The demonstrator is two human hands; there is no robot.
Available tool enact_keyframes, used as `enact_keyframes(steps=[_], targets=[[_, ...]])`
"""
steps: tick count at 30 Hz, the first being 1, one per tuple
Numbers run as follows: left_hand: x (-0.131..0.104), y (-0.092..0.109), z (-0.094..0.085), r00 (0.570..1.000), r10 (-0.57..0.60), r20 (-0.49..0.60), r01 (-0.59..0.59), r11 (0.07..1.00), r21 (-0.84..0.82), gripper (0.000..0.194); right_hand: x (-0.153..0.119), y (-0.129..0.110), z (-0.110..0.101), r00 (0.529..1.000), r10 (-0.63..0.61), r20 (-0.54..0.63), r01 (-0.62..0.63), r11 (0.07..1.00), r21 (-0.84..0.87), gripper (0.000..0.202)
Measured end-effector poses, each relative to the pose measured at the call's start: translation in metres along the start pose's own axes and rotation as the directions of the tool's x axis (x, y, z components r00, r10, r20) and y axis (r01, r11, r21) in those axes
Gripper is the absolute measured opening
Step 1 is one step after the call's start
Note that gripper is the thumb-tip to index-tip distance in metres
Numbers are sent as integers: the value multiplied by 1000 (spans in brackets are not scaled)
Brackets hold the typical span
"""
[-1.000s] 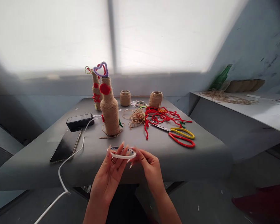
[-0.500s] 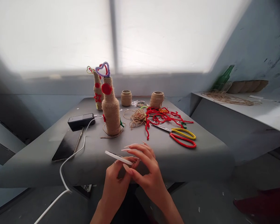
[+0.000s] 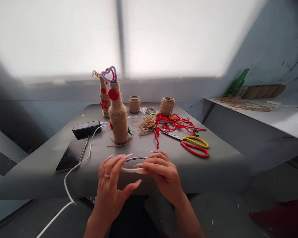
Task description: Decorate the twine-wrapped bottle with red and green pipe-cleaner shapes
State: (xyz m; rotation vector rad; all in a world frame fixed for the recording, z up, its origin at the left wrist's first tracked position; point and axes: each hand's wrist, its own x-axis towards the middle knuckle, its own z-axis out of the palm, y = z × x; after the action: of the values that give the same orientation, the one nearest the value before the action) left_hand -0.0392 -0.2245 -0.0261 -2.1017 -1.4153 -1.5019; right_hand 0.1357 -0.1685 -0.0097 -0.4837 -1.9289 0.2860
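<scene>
A grey table stands before a bright window, with a white side table cut off at the right. Nearest the viewer, two bare hands meet over the table's front edge. The right hand pinches a white ring, fingers wrapped on its right side; the left hand is open, fingertips at the ring's left side, thumb apart. Behind them stand a twine-wrapped bottle and two wrapped jars, with red strands, scissors and a phone lying about. Smallest is the ring itself, held up between the hands. The step in hand looks like handling or turning it; shifting the left grip would call for a steady right pinch. The right fingers hide part of the ring, its inner marks are too small to read, and a second bottle is partly hidden.
</scene>
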Motion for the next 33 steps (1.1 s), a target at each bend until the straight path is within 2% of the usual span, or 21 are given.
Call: enact_keyframes(steps=[1, 3, 5, 7, 10, 12, 15, 18, 22, 27, 30, 33], targets=[[1, -2, -2, 987, -23, 159, 42, 993, -113, 24, 2, 1, -1, 999, -20, 34, 19, 1000, 16, 28], [-1, -4, -3, 917, -81, 391, 217, 923, -319, 38, 3, 0, -1, 998, -28, 64, 26, 999, 25, 29], [-6, -2, 1, 876, -211, 435, 409, 803, -434, 43, 1, -5, 4, 999, 40, 18, -40, 999, -6, 32], [-11, 3, 6, 871, -323, 370, 475, 743, -471, 41, -4, -12, 12, 986, 142, -87, -146, 988, -47, 40], [-14, 9, 11, 916, -328, 231, 396, 834, -385, 35, -12, -22, 25, 928, 248, -278, -281, 956, -84, 36], [-12, 11, 12, 952, -245, 181, 289, 916, -278, 30, -14, -26, 29, 902, 301, -311, -342, 936, -88, 24], [-8, 13, 12, 980, -96, 174, 121, 983, -135, 22, -8, -28, 28, 931, 325, -166, -347, 929, -130, 17], [-7, 15, 12, 988, -13, 155, 17, 999, -27, 19, 2, -29, 23, 963, 262, -68, -271, 934, -233, 16], [-7, 17, 15, 994, 1, 112, -12, 995, 97, 20, 5, -30, 22, 982, 176, -69, -189, 909, -371, 15], [-8, 17, 21, 996, 14, 88, -28, 986, 167, 16, 1, -27, 26, 988, 107, -111, -147, 872, -467, 18], [-8, 17, 22, 996, 14, 83, -28, 985, 168, 16, 2, -25, 24, 990, 99, -104, -136, 879, -456, 21], [-8, 18, 22, 995, 3, 99, -17, 990, 142, 17, 3, -23, 20, 990, 124, -70, -141, 919, -369, 22]])
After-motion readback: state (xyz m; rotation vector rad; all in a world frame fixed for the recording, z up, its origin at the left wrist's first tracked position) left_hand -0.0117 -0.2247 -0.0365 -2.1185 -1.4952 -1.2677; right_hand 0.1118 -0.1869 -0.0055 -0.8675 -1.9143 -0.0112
